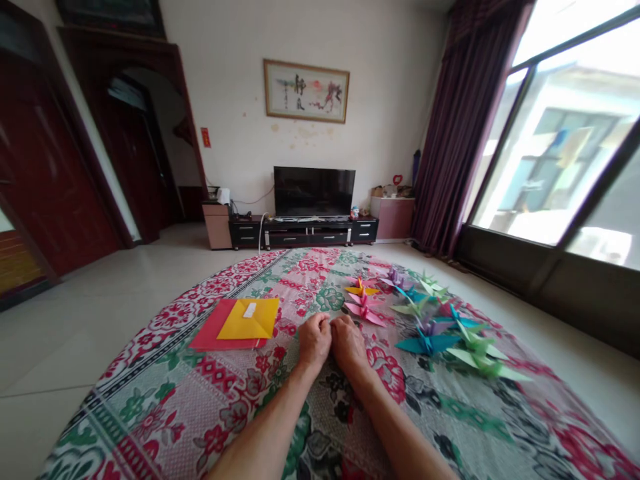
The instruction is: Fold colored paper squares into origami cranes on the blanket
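Note:
My left hand point(315, 340) and my right hand point(349, 341) rest side by side on the patterned tablecloth point(225, 413), touching at the thumbs. Both are curled into loose fists, and nothing shows in or between them. To their left lies a flat stack of paper: a yellow sheet point(260, 325) with crease lines on top of red sheets point(210, 330). A small white piece point(249, 310) sits on the yellow one. Right of my hands stand several folded paper cranes, among them a pink crane point(365, 309), an orange crane point(362, 289), a blue crane point(429, 342) and a green crane point(483, 360).
Beyond the round table a television point(315, 192) stands on a low black cabinet point(307, 235). A framed picture point(307, 91) hangs above. Purple curtains point(453, 133) and a large window point(555, 153) are on the right, dark red doors point(50, 153) on the left.

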A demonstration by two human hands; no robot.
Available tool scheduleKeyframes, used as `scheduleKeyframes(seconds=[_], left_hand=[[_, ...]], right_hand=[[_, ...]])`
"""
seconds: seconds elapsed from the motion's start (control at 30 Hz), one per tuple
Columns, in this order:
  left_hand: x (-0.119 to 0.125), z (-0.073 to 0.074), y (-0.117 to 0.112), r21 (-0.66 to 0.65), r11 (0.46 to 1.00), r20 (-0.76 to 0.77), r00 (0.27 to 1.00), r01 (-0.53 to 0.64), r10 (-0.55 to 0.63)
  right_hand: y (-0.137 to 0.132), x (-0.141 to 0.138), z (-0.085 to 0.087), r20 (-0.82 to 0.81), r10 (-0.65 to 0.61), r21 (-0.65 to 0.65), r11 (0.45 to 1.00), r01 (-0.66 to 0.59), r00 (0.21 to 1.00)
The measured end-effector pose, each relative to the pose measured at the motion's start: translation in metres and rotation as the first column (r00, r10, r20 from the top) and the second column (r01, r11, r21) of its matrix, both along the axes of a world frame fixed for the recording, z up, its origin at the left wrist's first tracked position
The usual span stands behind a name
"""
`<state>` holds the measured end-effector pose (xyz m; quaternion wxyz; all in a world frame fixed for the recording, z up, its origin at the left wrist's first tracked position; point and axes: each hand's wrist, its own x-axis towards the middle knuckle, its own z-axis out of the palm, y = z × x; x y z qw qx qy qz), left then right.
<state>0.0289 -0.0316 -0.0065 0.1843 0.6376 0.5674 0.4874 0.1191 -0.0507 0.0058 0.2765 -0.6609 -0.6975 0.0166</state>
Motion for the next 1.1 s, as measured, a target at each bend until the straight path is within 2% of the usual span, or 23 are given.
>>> scheduleKeyframes(seconds=[0.1,0.17,0.23,0.33,0.43,0.5,0.6,0.7,0.8,1.0,1.1], left_hand=[[-0.007,0.014,0.0,0.037,0.998,-0.135,0.99,0.045,-0.04],[-0.021,0.032,0.0,0.06,0.998,-0.224,0.974,-0.013,0.026],[-0.042,0.052,0.0,0.044,0.994,-0.356,0.929,-0.097,0.106],[-0.082,0.068,0.0,-0.109,0.966,-0.568,0.812,-0.235,0.133],[-0.12,0.06,0.001,-0.243,0.888,-0.642,0.751,-0.39,0.154],[-0.138,0.046,0.0,-0.286,0.837,-0.653,0.735,-0.466,0.185],[-0.152,0.027,-0.001,-0.306,0.805,-0.655,0.726,-0.509,0.211],[-0.154,0.017,-0.001,-0.311,0.809,-0.665,0.723,-0.498,0.189],[-0.154,0.017,0.0,-0.299,0.835,-0.681,0.716,-0.462,0.153],[-0.165,0.017,0.001,-0.249,0.89,-0.662,0.738,-0.381,0.131],[-0.173,0.017,0.001,-0.223,0.906,-0.636,0.758,-0.359,0.144]], right_hand=[[-0.004,-0.002,0.003,-0.006,0.078,-0.007,0.997,-0.078,0.997],[-0.007,-0.01,0.003,-0.044,0.15,0.042,0.988,-0.149,0.988],[-0.012,-0.024,0.003,-0.11,0.248,0.111,0.965,-0.236,0.962],[-0.017,-0.052,0.001,-0.146,0.376,0.116,0.925,-0.362,0.915],[-0.017,-0.081,-0.002,-0.216,0.398,0.11,0.917,-0.383,0.891],[-0.014,-0.095,-0.004,-0.314,0.331,0.083,0.943,-0.322,0.89],[-0.005,-0.109,-0.004,-0.488,0.223,-0.02,0.964,-0.266,0.844],[0.002,-0.119,-0.006,-0.623,0.167,-0.08,0.958,-0.274,0.764],[0.007,-0.125,-0.011,-0.719,0.144,-0.081,0.954,-0.288,0.679],[0.013,-0.125,-0.025,-0.9,0.174,0.031,0.94,-0.339,0.401],[0.013,-0.123,-0.027,-0.913,0.193,0.047,0.925,-0.378,0.36]])
